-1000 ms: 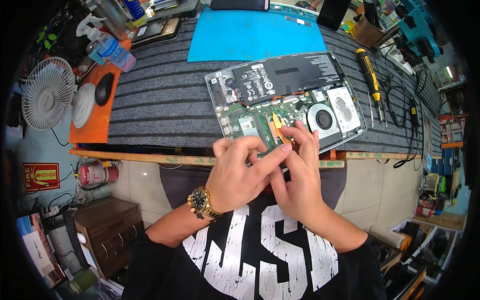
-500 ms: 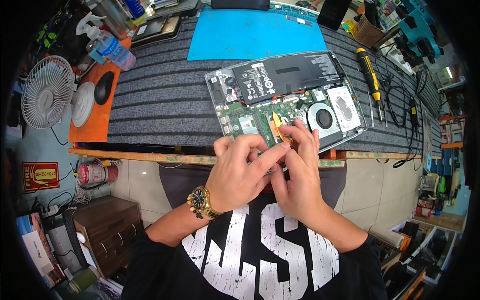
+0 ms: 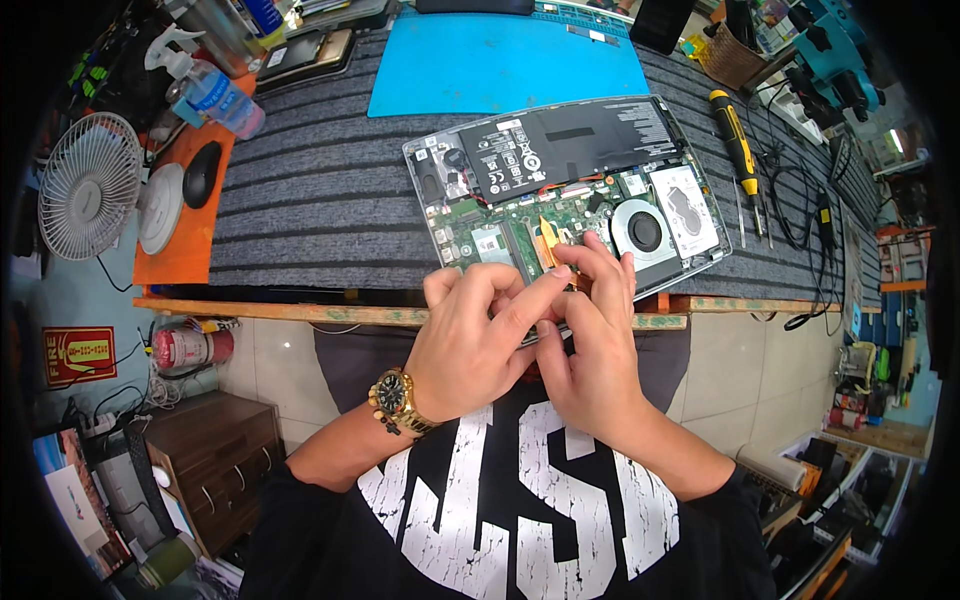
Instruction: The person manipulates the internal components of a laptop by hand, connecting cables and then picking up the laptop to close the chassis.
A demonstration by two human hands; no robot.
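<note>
An opened laptop base (image 3: 458, 212) lies on the bench, its insides facing up. The long black battery (image 3: 570, 145) fills its far side, and the round cooling fan (image 3: 640, 232) sits to the right of the green circuit board. My left hand (image 3: 465, 335) is at the near edge of the base, fingers curled and thumb reaching across to my right hand. Beside it, my right hand (image 3: 600, 345) bends its fingers over the board near the copper-coloured heat pipe (image 3: 549, 238). The fingertips of both hands meet there; whatever they pinch is hidden.
A blue work mat (image 3: 500, 65) lies beyond the laptop. To the right are a yellow-black screwdriver (image 3: 735, 140) and black cables (image 3: 800, 220). At left stand a white fan (image 3: 90, 185), a black mouse (image 3: 202, 175) and a spray bottle (image 3: 222, 100). The bench's wooden edge (image 3: 250, 307) runs in front.
Both hands keep to the same spot on the laptop's near edge, with only small finger shifts. The whole picture has moved slightly.
</note>
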